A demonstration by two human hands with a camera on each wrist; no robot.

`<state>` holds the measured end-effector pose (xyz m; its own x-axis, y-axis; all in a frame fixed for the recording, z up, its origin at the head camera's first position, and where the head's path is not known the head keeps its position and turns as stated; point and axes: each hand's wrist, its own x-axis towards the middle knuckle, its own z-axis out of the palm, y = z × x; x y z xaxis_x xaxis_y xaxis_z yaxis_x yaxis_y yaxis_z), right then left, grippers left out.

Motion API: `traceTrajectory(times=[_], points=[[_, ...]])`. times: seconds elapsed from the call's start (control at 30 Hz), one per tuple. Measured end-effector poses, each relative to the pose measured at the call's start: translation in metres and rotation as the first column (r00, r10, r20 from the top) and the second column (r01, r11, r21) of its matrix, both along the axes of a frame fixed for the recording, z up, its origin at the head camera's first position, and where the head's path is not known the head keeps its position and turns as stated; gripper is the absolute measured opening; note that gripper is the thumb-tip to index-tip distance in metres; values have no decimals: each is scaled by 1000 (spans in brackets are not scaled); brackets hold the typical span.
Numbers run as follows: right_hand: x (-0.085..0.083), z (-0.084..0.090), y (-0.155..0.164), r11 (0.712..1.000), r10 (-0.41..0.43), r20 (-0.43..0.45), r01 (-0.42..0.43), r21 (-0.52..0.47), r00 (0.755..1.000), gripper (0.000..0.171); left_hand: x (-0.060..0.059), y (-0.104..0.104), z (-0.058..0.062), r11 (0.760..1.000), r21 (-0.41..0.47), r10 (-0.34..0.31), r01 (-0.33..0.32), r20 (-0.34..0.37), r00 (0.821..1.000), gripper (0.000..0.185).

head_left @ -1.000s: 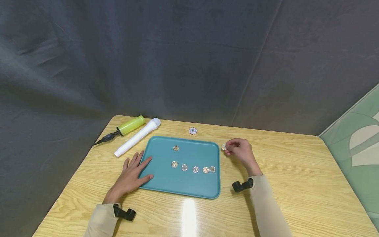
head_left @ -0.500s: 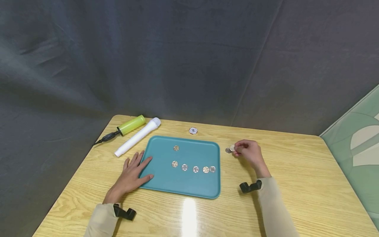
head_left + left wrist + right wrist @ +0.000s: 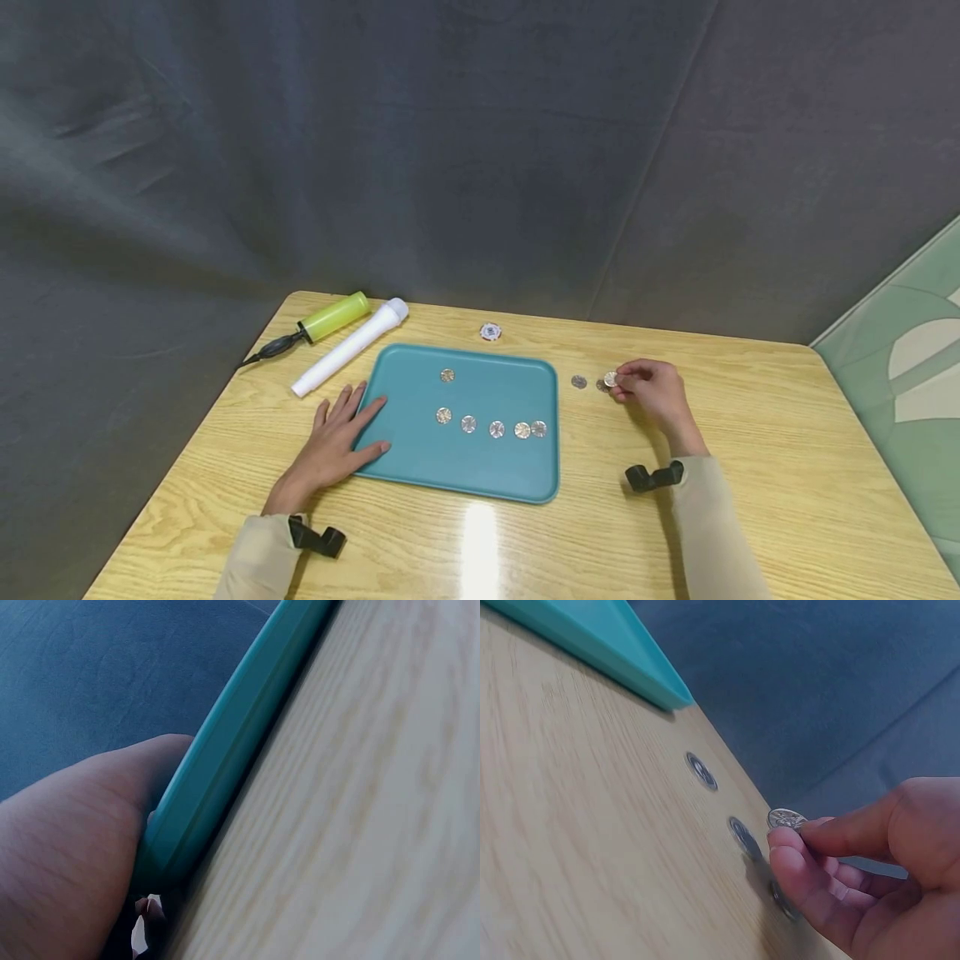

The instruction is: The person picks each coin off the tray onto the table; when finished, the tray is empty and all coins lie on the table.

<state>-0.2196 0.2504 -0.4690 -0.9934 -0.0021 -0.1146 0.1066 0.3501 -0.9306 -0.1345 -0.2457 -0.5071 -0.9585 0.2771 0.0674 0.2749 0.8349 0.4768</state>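
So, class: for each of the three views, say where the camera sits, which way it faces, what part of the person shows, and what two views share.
Head: worn high, facing forward and down at the table; both hands and sleeves show, left hand flat at the teal tray, right hand pinching a coin.
Left wrist: low at the table, facing along the tray's edge; only the hand's side shows.
Right wrist: low, facing the fingers pinching the coin, above coins on the table.
Shared: both wrist views show the tray; head and right wrist show the pinched coin.
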Motion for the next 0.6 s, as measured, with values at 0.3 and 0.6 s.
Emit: traceTrajectory(times=[0.3,0.6], points=[[3,-4,18,999,-34,25,34,-11,999,31,0,0,-2,1000,-2,1,-1,1,1000,74],[5,-6,35,998,-56,47,56,-3,997,35,0,0,-1,1000,1,1,-1,2,1000,74]])
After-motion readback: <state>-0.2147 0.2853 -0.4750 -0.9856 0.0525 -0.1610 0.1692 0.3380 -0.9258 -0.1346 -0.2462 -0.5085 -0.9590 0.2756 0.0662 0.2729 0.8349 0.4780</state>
